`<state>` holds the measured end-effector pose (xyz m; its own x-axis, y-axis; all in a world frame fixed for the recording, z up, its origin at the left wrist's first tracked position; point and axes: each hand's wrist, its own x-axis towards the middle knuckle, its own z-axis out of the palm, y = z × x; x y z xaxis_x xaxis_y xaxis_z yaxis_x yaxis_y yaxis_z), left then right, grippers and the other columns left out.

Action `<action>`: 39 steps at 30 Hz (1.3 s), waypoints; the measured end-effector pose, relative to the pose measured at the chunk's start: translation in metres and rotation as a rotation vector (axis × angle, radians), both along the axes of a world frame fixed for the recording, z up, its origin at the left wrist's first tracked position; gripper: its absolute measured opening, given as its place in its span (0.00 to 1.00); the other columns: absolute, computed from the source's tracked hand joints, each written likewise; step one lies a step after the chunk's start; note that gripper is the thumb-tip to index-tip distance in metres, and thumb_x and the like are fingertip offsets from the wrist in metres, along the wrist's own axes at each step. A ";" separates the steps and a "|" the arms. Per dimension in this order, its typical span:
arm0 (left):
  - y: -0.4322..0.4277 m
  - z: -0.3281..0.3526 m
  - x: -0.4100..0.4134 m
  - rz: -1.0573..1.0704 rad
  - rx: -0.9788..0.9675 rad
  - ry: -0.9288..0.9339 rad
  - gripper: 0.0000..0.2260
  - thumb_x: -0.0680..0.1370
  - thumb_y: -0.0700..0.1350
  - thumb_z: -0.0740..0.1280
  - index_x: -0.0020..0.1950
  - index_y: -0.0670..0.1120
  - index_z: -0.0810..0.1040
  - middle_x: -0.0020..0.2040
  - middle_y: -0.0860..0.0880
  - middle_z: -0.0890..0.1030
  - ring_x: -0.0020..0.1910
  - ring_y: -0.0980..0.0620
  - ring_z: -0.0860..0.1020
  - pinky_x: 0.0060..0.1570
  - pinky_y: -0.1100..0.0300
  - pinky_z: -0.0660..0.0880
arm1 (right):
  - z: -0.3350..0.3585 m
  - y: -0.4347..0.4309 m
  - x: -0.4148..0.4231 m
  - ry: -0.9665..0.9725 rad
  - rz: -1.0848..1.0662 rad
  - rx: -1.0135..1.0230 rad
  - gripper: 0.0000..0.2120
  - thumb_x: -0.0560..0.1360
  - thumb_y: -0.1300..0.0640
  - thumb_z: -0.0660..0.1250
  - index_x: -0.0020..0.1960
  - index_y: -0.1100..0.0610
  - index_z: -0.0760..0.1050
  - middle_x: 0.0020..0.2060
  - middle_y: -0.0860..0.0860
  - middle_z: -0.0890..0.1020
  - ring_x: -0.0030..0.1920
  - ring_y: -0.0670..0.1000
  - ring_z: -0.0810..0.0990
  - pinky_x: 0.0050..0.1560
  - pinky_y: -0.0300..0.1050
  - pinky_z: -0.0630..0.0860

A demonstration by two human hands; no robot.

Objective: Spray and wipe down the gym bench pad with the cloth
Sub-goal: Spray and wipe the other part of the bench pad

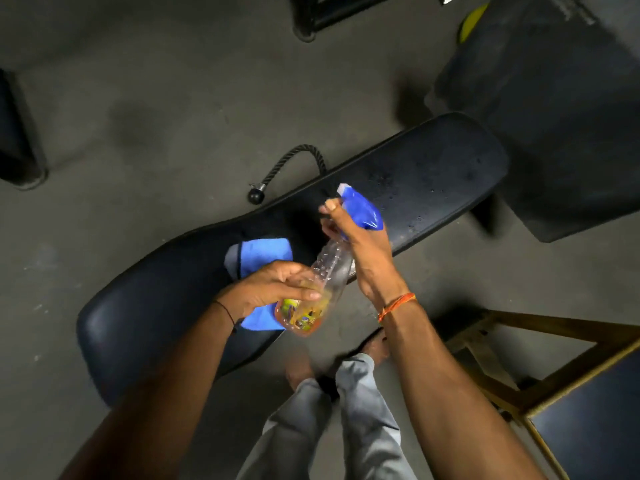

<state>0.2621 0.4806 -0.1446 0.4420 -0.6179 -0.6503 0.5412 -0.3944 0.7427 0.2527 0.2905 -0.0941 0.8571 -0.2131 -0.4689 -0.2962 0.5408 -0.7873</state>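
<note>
A long black bench pad (433, 174) runs from lower left to upper right, with droplets on its far end. A clear spray bottle (325, 271) with yellowish liquid and a blue trigger head is held over the pad's middle. My right hand (363, 251) grips the bottle's neck, with the index finger on the trigger. My left hand (277, 289) holds the bottle's lower body. A blue cloth (259, 256) lies on the pad, partly hidden under my left hand.
A black rope handle (291, 164) lies on the concrete floor behind the bench. A dark padded machine (554, 109) stands at upper right. A wooden-framed seat (571, 393) stands at lower right. My legs and feet (346, 375) are beside the bench.
</note>
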 end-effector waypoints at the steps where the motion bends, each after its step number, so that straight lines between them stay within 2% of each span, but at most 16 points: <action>1: 0.015 0.000 -0.003 0.020 0.027 -0.036 0.13 0.73 0.41 0.77 0.56 0.41 0.83 0.50 0.45 0.87 0.52 0.51 0.84 0.58 0.54 0.80 | -0.004 0.009 0.001 -0.016 0.041 -0.026 0.18 0.74 0.60 0.77 0.63 0.53 0.81 0.54 0.53 0.85 0.58 0.53 0.84 0.66 0.49 0.78; 3: 0.047 0.004 -0.008 0.112 0.083 -0.074 0.14 0.73 0.41 0.77 0.57 0.40 0.83 0.53 0.44 0.86 0.53 0.51 0.83 0.62 0.52 0.79 | -0.014 0.027 0.003 -0.054 0.158 -0.111 0.18 0.73 0.65 0.77 0.62 0.57 0.80 0.54 0.50 0.86 0.58 0.48 0.84 0.64 0.42 0.78; 6: 0.092 0.016 -0.017 0.300 0.088 -0.131 0.17 0.73 0.42 0.74 0.60 0.38 0.82 0.53 0.47 0.86 0.52 0.55 0.83 0.55 0.61 0.79 | -0.036 0.052 -0.002 -0.037 0.290 -0.172 0.21 0.72 0.72 0.75 0.62 0.63 0.76 0.53 0.55 0.84 0.52 0.48 0.82 0.58 0.38 0.79; 8: 0.122 0.019 -0.022 0.436 0.085 -0.150 0.17 0.73 0.43 0.73 0.60 0.40 0.82 0.53 0.48 0.86 0.51 0.55 0.83 0.51 0.64 0.80 | -0.052 0.068 -0.009 -0.008 0.352 -0.235 0.20 0.72 0.73 0.74 0.61 0.62 0.76 0.52 0.55 0.82 0.49 0.45 0.82 0.57 0.36 0.79; 10: 0.147 0.014 -0.028 0.535 0.125 -0.139 0.15 0.74 0.44 0.73 0.60 0.43 0.83 0.55 0.48 0.86 0.52 0.53 0.84 0.49 0.62 0.81 | -0.071 0.084 -0.017 0.041 0.402 -0.342 0.15 0.73 0.71 0.75 0.55 0.57 0.79 0.49 0.52 0.83 0.47 0.42 0.82 0.57 0.38 0.78; 12: 0.163 0.003 -0.035 0.589 0.217 -0.139 0.13 0.76 0.43 0.73 0.60 0.45 0.83 0.56 0.46 0.86 0.51 0.53 0.85 0.47 0.63 0.81 | -0.091 0.098 -0.025 0.070 0.425 -0.576 0.14 0.74 0.68 0.73 0.49 0.49 0.80 0.49 0.51 0.84 0.49 0.47 0.82 0.60 0.46 0.78; 13: 0.168 -0.005 -0.039 0.633 0.260 -0.136 0.11 0.77 0.43 0.73 0.59 0.46 0.83 0.55 0.46 0.87 0.49 0.54 0.85 0.45 0.64 0.81 | -0.099 0.104 -0.029 0.055 0.439 -0.716 0.13 0.74 0.67 0.72 0.49 0.49 0.81 0.51 0.51 0.84 0.51 0.49 0.82 0.61 0.48 0.78; 16: 0.172 -0.027 -0.050 0.792 0.404 -0.109 0.10 0.76 0.46 0.74 0.56 0.46 0.83 0.50 0.47 0.86 0.49 0.50 0.84 0.46 0.60 0.81 | -0.121 0.121 -0.038 -0.073 0.496 -0.974 0.14 0.72 0.62 0.68 0.58 0.58 0.83 0.59 0.55 0.83 0.60 0.55 0.81 0.67 0.46 0.73; 18: 0.171 -0.041 -0.056 0.833 0.507 -0.142 0.12 0.77 0.50 0.74 0.56 0.46 0.82 0.50 0.49 0.85 0.51 0.48 0.83 0.45 0.62 0.79 | -0.132 0.132 -0.045 -0.077 0.593 -1.049 0.20 0.73 0.59 0.67 0.64 0.58 0.81 0.67 0.56 0.78 0.69 0.57 0.76 0.74 0.44 0.66; 20: 0.169 -0.049 -0.064 0.791 0.634 -0.262 0.15 0.77 0.55 0.73 0.59 0.48 0.80 0.56 0.47 0.83 0.54 0.49 0.82 0.47 0.60 0.79 | -0.139 0.140 -0.051 -0.089 0.643 -1.172 0.24 0.75 0.55 0.67 0.71 0.54 0.77 0.74 0.55 0.73 0.75 0.59 0.68 0.78 0.49 0.62; 22: 0.168 -0.056 -0.072 0.645 0.817 -0.494 0.20 0.79 0.58 0.69 0.66 0.48 0.75 0.63 0.44 0.77 0.60 0.45 0.77 0.58 0.50 0.77 | -0.139 0.147 -0.056 -0.116 0.674 -1.312 0.27 0.77 0.51 0.64 0.76 0.52 0.71 0.78 0.56 0.68 0.78 0.61 0.63 0.79 0.56 0.60; 26: 0.159 -0.060 -0.079 0.513 0.969 -0.832 0.27 0.80 0.59 0.58 0.70 0.41 0.72 0.65 0.39 0.73 0.61 0.38 0.73 0.62 0.43 0.72 | -0.138 0.157 -0.056 -0.044 0.757 -1.509 0.32 0.80 0.41 0.57 0.82 0.45 0.58 0.82 0.54 0.57 0.82 0.63 0.52 0.80 0.65 0.51; 28: 0.154 -0.061 -0.077 0.505 0.990 -0.891 0.27 0.81 0.56 0.58 0.73 0.39 0.70 0.69 0.38 0.71 0.66 0.38 0.71 0.68 0.43 0.69 | -0.143 0.158 -0.052 -0.005 0.811 -1.585 0.32 0.80 0.37 0.54 0.83 0.42 0.53 0.83 0.53 0.51 0.83 0.63 0.45 0.79 0.69 0.45; 30: 0.146 -0.057 -0.071 0.485 0.981 -0.941 0.26 0.81 0.52 0.62 0.76 0.40 0.67 0.73 0.39 0.69 0.73 0.39 0.66 0.75 0.43 0.63 | -0.149 0.155 -0.046 -0.009 0.874 -1.643 0.32 0.81 0.38 0.53 0.83 0.42 0.51 0.84 0.53 0.48 0.82 0.63 0.42 0.78 0.72 0.44; 34: 0.123 -0.051 -0.051 0.368 0.882 -1.084 0.23 0.81 0.41 0.65 0.76 0.41 0.68 0.77 0.42 0.67 0.79 0.41 0.61 0.78 0.43 0.60 | -0.159 0.140 -0.033 -0.067 0.907 -1.711 0.30 0.84 0.43 0.52 0.83 0.42 0.48 0.84 0.50 0.45 0.83 0.61 0.41 0.80 0.68 0.47; 39: 0.078 -0.068 -0.022 0.111 0.787 -1.120 0.23 0.79 0.40 0.62 0.75 0.42 0.71 0.77 0.45 0.68 0.81 0.46 0.59 0.80 0.48 0.58 | -0.166 0.111 -0.009 -0.123 0.838 -1.773 0.27 0.85 0.46 0.52 0.83 0.45 0.53 0.84 0.50 0.50 0.84 0.57 0.46 0.81 0.62 0.49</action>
<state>0.2402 0.5584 -0.2121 0.9803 -0.1824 -0.0754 -0.1375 -0.9053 0.4020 0.2440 0.4015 -0.2600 0.9809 0.1116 -0.1595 0.0739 -0.9715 -0.2254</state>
